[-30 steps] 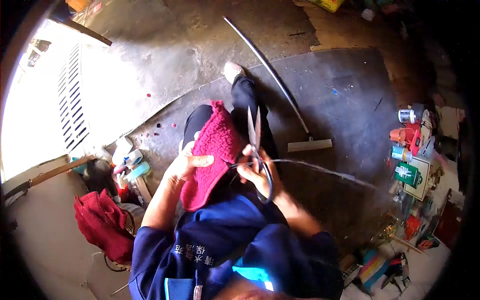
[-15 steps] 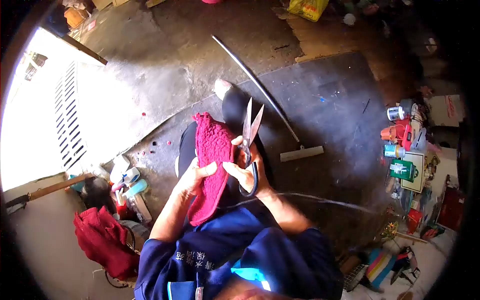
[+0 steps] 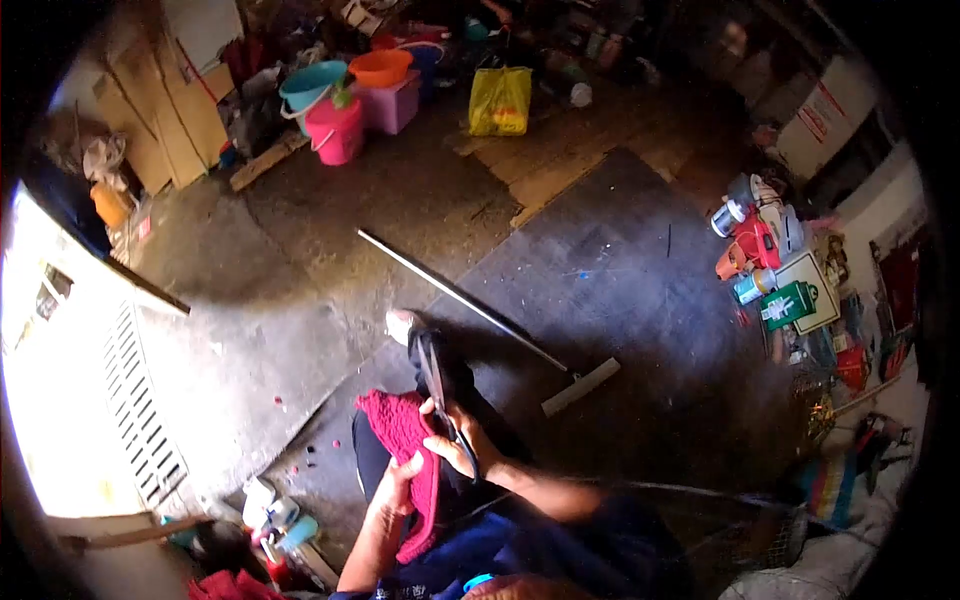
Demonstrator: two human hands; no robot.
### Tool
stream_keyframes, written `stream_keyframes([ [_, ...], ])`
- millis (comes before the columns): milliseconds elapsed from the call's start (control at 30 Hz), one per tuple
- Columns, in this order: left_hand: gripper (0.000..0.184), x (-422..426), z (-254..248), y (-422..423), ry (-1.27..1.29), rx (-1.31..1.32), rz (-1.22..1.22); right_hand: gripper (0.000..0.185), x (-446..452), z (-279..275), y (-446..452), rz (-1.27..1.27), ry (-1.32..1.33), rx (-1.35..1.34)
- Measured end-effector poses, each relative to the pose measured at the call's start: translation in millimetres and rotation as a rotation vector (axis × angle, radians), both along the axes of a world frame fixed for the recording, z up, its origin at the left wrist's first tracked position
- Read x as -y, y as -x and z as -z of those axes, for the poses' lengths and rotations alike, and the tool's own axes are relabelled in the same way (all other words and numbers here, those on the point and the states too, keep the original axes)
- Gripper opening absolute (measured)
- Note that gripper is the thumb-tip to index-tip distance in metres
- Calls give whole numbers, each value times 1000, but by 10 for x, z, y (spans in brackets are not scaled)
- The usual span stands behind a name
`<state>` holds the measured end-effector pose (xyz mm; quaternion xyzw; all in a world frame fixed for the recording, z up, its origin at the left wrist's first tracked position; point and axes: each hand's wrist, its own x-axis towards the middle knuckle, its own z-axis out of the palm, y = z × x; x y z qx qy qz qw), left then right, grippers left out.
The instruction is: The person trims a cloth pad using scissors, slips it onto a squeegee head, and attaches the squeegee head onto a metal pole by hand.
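A crimson knitted piece point(image 3: 398, 428), long and narrow, lies over my lap between my two hands. My left hand point(image 3: 398, 487) is closed on its lower part, thumb on top. My right hand point(image 3: 458, 440) is closed around a pair of scissors point(image 3: 432, 370), and its thumb presses on the right edge of the knitted piece. The scissor blades point away from me, beside the knit and apart from it, and look nearly together. A dark handle loop shows below my right palm. The fingers under the knit are hidden.
A long-handled floor squeegee point(image 3: 460, 295) lies ahead on the floor. Buckets, including a pink bucket point(image 3: 335, 130), and a yellow bag point(image 3: 499, 102) stand farther back. Bottles and boxes line the right side, with a green box point(image 3: 789, 306). Red cloth point(image 3: 235, 587) sits at lower left.
The view has tilted up, so my hands and the knitted piece sit lower in it and the buckets show. The scissor blades, spread before, now look closer together. Both hands keep their hold.
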<state>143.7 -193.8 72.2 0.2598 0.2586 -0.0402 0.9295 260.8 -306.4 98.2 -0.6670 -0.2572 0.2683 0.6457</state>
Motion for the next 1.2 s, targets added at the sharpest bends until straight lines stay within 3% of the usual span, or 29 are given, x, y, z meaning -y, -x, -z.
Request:
stream_keyframes([
  [200, 52, -29, -82, 2, -133, -47, 40, 38, -20, 151, 14, 63, -8, 41],
  [267, 58, -44, 30, 34, -418, -33, 19, 37, -4, 140, 22, 81, 73, 37],
  [333, 65, 42, -276, -7, -918, -47, -323, 39, -7, 116, 15, 106, 64, 47],
  [400, 68, -132, -144, 82, -1416, -19, -441, 40, 13, 117, 12, 104, 142, 151],
  [467, 63, -177, -195, 89, -1457, -15, -542, 40, 14, 85, 11, 87, 190, 110],
  [500, 48, -199, -261, 92, -1448, -19, -491, 40, 9, 71, 16, 76, 197, 107],
  [533, 31, -251, -294, 104, -1402, -4, -312, 40, 0, 65, 34, 68, 204, 102],
  [600, 23, -152, -415, 46, -1212, -22, -64, 39, -17, 153, 79, 46, 103, 118],
  [633, 23, -147, -282, 57, -1144, -51, 36, 38, -21, 189, 93, 2, 99, 104],
  [667, 23, -131, -195, 64, -903, -31, -28, 37, -20, 220, 92, -41, 96, 91],
  [733, 24, -149, -219, 53, -830, 51, -11, 36, 6, 144, 51, -71, 31, 143],
  [800, 23, -154, -289, 32, -811, 26, 29, 35, 40, 52, 42, -131, 56, -66],
  [1000, 15, -236, -188, -7, -802, 45, 111, 33, 95, 20, 18, -135, 27, 9],
  [1067, 9, -249, -241, -28, -799, 40, 169, 35, 90, -9, 50, -73, 179, -54],
  [1133, 7, -241, -296, -38, -856, -19, 176, 38, 50, 144, 111, -32, 140, 6],
  [1167, 8, -248, -350, -62, -1270, -9, 135, 40, 49, 193, 128, -54, 253, 41],
  [1200, 10, -258, -389, -98, -1681, 5, 86, 29, 30, 195, 173, -19, 222, 149],
])
